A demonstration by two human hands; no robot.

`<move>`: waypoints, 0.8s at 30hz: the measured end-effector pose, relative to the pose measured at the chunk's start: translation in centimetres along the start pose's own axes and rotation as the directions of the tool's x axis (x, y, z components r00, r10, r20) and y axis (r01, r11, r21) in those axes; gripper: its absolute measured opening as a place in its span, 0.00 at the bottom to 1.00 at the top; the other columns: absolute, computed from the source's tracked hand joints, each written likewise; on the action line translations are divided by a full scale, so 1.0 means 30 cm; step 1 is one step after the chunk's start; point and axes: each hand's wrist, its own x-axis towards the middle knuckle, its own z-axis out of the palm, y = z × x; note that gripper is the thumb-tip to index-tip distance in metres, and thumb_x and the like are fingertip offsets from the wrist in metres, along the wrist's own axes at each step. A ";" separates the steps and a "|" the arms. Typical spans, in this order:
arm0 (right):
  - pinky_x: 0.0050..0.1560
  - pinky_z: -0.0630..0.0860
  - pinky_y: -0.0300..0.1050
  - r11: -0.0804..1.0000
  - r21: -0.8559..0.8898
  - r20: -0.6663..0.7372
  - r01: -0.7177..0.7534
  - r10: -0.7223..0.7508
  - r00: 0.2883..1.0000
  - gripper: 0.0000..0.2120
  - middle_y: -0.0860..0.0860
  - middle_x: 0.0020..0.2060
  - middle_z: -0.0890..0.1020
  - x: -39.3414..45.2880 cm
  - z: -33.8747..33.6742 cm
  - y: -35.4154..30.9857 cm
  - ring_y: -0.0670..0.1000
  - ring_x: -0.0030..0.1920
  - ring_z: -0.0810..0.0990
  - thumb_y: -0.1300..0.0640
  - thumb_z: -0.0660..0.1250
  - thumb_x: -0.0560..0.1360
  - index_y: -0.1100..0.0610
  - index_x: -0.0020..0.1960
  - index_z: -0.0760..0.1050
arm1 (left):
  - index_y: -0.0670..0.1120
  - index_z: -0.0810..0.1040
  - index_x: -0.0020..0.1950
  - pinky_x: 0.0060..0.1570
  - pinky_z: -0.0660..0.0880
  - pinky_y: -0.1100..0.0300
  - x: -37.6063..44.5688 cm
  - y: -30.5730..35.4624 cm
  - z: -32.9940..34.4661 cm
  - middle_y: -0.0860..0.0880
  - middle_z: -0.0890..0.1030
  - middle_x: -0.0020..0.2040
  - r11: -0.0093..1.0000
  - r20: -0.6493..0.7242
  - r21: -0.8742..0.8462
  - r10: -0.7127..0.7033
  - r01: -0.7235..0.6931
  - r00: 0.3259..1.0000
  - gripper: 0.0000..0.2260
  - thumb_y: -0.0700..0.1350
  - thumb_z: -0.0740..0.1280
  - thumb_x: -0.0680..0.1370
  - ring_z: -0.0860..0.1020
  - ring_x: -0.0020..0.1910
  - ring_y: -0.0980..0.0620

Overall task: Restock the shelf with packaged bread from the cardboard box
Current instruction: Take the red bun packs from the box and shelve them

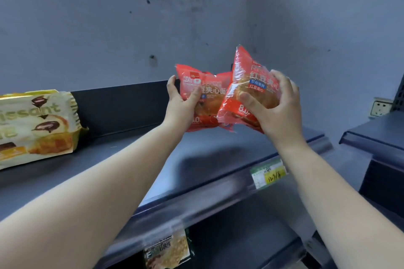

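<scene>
arms: bare, no sleeves | left grip, right grip: ungloved

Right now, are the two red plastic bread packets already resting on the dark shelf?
No, the left hand and right hand hold both red plastic bread packets in the air above the dark shelf.

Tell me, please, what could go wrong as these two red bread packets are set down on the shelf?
The right hand squeezes its red packet with curled fingers, so the soft bread may get squashed. That packet overlaps the left packet held by the left hand, so they could snag or slip. Both hang above the shelf; released early, they might tumble off its front edge.
</scene>
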 end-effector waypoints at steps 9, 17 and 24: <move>0.56 0.53 0.23 0.993 -0.075 0.131 0.093 -0.082 0.988 0.45 0.53 0.72 0.62 0.205 0.104 0.122 0.47 0.71 0.61 0.36 0.70 0.58 0.53 0.71 0.65 | 0.52 0.52 0.74 0.61 0.74 0.49 0.214 -0.109 0.071 0.47 0.76 0.63 0.999 -0.044 0.017 -0.043 0.043 0.998 0.30 0.52 0.64 0.78 0.78 0.58 0.46; 0.67 0.62 0.47 0.975 -0.156 0.317 0.161 -0.105 0.943 0.44 0.51 0.75 0.56 0.328 0.222 0.182 0.52 0.73 0.60 0.36 0.73 0.62 0.48 0.72 0.62 | 0.52 0.45 0.76 0.61 0.71 0.53 0.301 -0.221 0.073 0.47 0.73 0.67 0.958 -0.161 0.222 -0.148 0.182 0.976 0.33 0.53 0.62 0.79 0.75 0.61 0.45; 0.59 0.71 0.54 0.908 -0.262 0.503 0.326 -0.159 0.849 0.45 0.51 0.75 0.54 0.349 0.295 0.242 0.58 0.69 0.64 0.33 0.72 0.61 0.47 0.72 0.61 | 0.55 0.43 0.76 0.59 0.73 0.49 0.337 -0.220 0.117 0.47 0.72 0.58 0.947 -0.243 0.086 -0.280 0.308 0.929 0.39 0.50 0.68 0.76 0.76 0.54 0.45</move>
